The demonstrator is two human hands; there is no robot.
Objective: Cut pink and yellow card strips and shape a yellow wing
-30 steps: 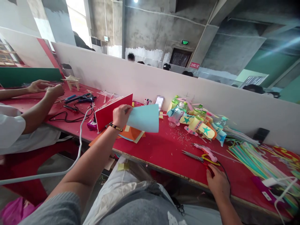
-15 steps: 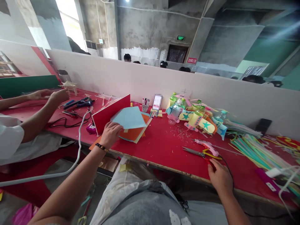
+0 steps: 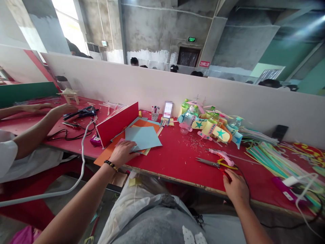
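My left hand (image 3: 123, 153), with a beaded bracelet at the wrist, is closed on the near left edge of a light blue sheet of paper (image 3: 144, 136). That sheet lies over orange paper (image 3: 147, 123) and other coloured sheets. The hand partly hides the corner it holds. On the right, my right hand (image 3: 236, 188) has its fingers around the red handle of a pair of scissors (image 3: 208, 162). Their blades point left on the red table, and a yellow handle loop shows too. Just behind them lies a pink glue gun (image 3: 223, 156).
Bottle-and-paper airplanes (image 3: 210, 125) stand at the back, beside a phone (image 3: 168, 109) and a pen holder (image 3: 155, 114). Coloured strips (image 3: 269, 159) lie to the right. A red divider board (image 3: 118, 123) stands left. Beyond it, a co-worker's arms (image 3: 38, 127) reach over the table.
The light blue sheet, raised and tilted before, has come down nearer to me onto the pile. My left hand has moved slightly right and lower. My right hand stays at the scissors.
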